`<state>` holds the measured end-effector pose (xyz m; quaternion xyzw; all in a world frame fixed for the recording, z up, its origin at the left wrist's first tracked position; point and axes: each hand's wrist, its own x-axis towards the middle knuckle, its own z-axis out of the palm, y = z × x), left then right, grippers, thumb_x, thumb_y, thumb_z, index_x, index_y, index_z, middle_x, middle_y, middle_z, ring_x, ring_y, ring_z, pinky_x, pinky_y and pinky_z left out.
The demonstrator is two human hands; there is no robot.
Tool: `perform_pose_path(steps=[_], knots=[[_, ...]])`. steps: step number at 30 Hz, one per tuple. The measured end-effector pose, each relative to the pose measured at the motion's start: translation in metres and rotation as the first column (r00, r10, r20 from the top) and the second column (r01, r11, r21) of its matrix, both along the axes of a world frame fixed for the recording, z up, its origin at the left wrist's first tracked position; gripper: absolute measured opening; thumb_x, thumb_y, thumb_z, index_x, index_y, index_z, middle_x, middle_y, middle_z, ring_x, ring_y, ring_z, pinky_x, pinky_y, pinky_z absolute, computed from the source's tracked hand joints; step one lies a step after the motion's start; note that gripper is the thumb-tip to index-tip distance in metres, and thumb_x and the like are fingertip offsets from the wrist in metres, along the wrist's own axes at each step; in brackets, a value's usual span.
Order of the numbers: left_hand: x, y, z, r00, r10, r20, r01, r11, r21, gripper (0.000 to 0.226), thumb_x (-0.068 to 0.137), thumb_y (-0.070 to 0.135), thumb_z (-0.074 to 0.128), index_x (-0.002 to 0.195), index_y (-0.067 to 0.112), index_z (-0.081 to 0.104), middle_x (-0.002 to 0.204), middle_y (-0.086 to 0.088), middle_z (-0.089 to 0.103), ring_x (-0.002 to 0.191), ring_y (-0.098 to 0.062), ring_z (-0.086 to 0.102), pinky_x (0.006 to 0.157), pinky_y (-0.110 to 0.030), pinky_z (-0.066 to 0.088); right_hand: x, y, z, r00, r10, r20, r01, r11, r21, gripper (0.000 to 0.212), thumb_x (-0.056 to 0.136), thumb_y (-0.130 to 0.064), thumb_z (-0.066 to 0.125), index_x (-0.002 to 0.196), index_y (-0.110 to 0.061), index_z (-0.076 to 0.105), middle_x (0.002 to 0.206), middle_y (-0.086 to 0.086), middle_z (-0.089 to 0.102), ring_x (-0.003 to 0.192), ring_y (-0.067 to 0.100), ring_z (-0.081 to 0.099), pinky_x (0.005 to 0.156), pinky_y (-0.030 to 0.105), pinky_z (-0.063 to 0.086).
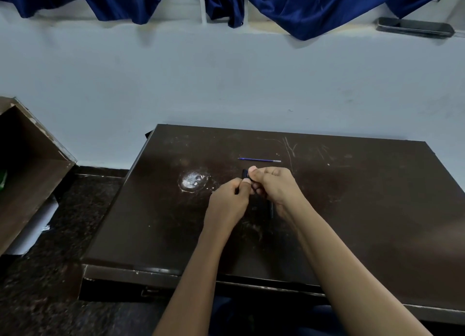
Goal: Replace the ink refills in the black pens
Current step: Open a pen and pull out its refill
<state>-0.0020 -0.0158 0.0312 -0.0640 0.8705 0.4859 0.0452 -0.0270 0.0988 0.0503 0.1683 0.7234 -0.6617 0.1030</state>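
Both hands meet over the middle of the dark brown table (352, 209). My right hand (274, 187) grips a black pen (245, 173) whose top end sticks out past the thumb. My left hand (231, 199) pinches the same pen from the left, fingers closed. Most of the pen is hidden by the fingers. Another dark pen (271, 209) lies on the table under my right wrist. A thin blue ink refill (259, 160) lies flat on the table just beyond the hands, its metal tip pointing right.
A worn pale patch (192, 180) marks the tabletop left of the hands. An open brown cardboard box (27, 164) leans at the left over a dark speckled floor. A pale wall, blue curtains and a dark tray (415, 28) on the ledge lie behind.
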Motion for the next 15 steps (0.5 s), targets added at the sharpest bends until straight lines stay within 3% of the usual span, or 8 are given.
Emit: perform_pose_path(steps=[5,10,13,15], knots=[[-0.001,0.001,-0.001,1.0,-0.005,0.012,0.005,0.999,0.032,0.035,0.089,0.046,0.043,0.079,0.021,0.066,0.083,-0.004,0.071,0.078,-0.019,0.063,0.073,-0.039,0.05,-0.002,-0.001,0.001,0.998,-0.042,0.038,0.044,0.998,-0.045,0.017,0.089,-0.015,0.062,0.081,-0.002,0.07,0.053,0.0,0.058,0.043,0.004,0.052,0.043,0.014,0.042],[0.002,0.0,0.001,0.997,-0.072,0.018,0.07,0.993,0.091,0.028,0.085,0.054,0.05,0.083,0.03,0.064,0.081,0.0,0.068,0.077,-0.017,0.063,0.066,-0.034,0.049,-0.008,0.003,0.004,0.999,-0.045,0.031,0.048,0.995,-0.091,0.027,0.087,0.002,0.046,0.085,-0.002,0.073,0.076,0.012,0.066,0.062,0.014,0.055,0.069,0.029,0.052],[0.003,0.003,0.002,0.996,-0.087,0.035,0.085,0.994,0.067,0.021,0.088,0.048,0.049,0.084,0.032,0.062,0.079,0.004,0.065,0.074,-0.013,0.06,0.061,-0.027,0.044,-0.01,0.007,0.006,0.999,-0.03,0.026,0.033,0.99,-0.137,0.03,0.09,0.003,0.043,0.081,-0.006,0.069,0.071,0.006,0.062,0.056,0.009,0.051,0.062,0.022,0.049],[0.003,0.007,0.003,0.995,-0.06,0.081,0.054,0.996,0.073,0.029,0.09,0.047,0.043,0.076,0.031,0.063,0.075,0.006,0.063,0.069,-0.011,0.058,0.056,-0.028,0.042,-0.012,0.009,0.005,0.998,-0.059,0.012,0.061,0.987,-0.15,0.03,0.092,0.003,0.041,0.079,-0.006,0.067,0.07,0.005,0.059,0.054,0.008,0.048,0.058,0.02,0.045]])
